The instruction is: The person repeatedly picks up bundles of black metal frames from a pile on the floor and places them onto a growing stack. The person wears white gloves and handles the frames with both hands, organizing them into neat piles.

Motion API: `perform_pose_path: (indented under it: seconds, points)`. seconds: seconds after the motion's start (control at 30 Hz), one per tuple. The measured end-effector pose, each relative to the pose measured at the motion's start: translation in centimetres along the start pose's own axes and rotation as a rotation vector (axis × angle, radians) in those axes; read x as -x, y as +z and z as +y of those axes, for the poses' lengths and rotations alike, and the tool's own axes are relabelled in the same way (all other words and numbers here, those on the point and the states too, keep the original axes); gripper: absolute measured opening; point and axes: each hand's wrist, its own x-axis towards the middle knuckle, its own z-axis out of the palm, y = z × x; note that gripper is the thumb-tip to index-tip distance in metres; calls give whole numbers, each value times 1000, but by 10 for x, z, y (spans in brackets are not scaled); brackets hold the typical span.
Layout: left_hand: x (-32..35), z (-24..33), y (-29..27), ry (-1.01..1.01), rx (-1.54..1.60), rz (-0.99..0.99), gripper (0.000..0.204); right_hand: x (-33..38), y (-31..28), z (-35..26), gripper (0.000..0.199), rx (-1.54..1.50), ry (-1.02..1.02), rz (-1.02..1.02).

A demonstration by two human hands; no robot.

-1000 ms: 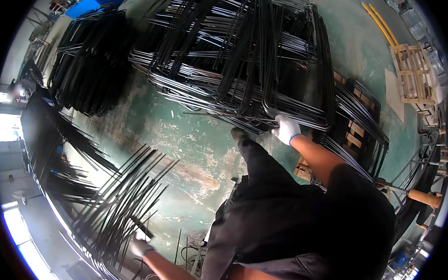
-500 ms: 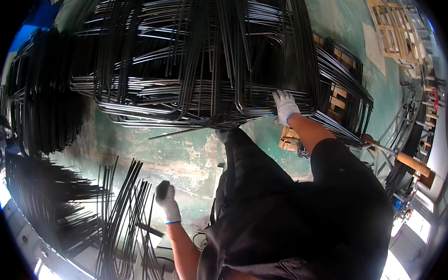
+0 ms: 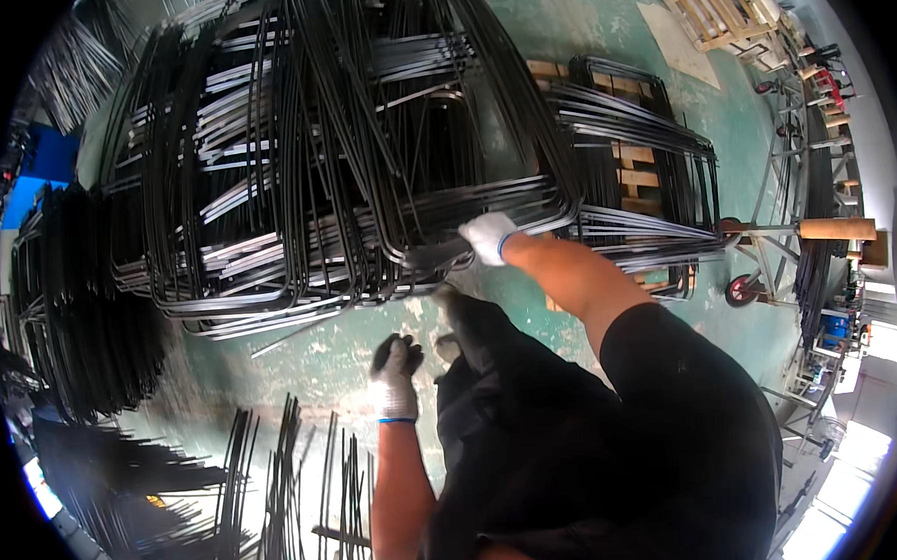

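**Right hand on the frame stack, left hand free**

Nearest the camera, loose black rods (image 3: 297,487) lie fanned out on the green floor (image 3: 322,361) at lower left; I count roughly five or six clusters, though they blur together toward the rim. Just right of them the left hand (image 3: 393,378), in a white glove with dark fingertips, hangs over bare floor with its fingers curled loosely inward, holding nothing and touching nothing.

Farther out and to the right, the right hand (image 3: 491,236), also gloved, is closed around the near edge of the big stack of bent black wire frames (image 3: 343,154), at the rounded corner where several loops bunch together. How many wires sit inside the grip cannot be told, since the glove hides them.

To handle this well, the grip probably wants to take one loop cleanly near its corner, where the bend gives purchase, and draw it straight off the pile so that neighbouring loops do not snag. The free hand would serve best steadying the far side of that loop.

Counted: two hands, one main stack under the grip, a second frame stack (image 3: 634,172) to its right on a wooden pallet (image 3: 635,157), and one more dark pile (image 3: 74,306) at far left. A wheeled trolley (image 3: 768,256) stands at right, and another pallet (image 3: 717,3) lies far off.
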Motion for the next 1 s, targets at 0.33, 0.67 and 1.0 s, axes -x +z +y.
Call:
perform_pose_path:
  seconds: [0.33, 0.67, 1.0]
  points:
    - [-98, -89, 119, -375, 380, 10, 68, 10, 13, -3, 16, -81, -107, 36]
    - [-137, -119, 162, -182, 654, 130, 37, 57, -1, -4, 32, -425, -235, -6]
    - [-78, -123, 172, -147, 601, 432, 14, 48, -36, 225, 114, -551, 789, 340]
